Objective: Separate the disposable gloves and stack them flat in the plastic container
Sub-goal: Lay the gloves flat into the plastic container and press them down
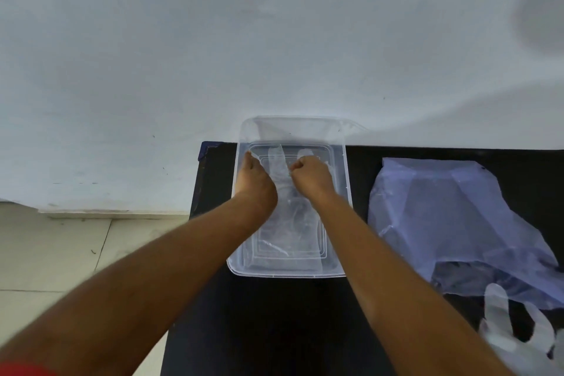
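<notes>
A clear rectangular plastic container (pixel 341 180) stands on a black table, its far end against the wall. Inside it lies a transparent disposable glove (pixel 279 162), flat, fingers pointing away from me. My left hand (pixel 254 177) rests on the glove's left side with fingers bunched downward. My right hand (pixel 311 172) is curled, pinching the glove's right finger area. Whether more gloves lie beneath it I cannot tell. Another loose clear glove (pixel 500 323) lies at the table's near right.
A crumpled translucent bluish plastic bag (pixel 442 207) is spread on the black table (pixel 268 323) to the right of the container. A pale wall rises behind the table. Tiled floor (pixel 61 253) shows to the left, past the table's left edge.
</notes>
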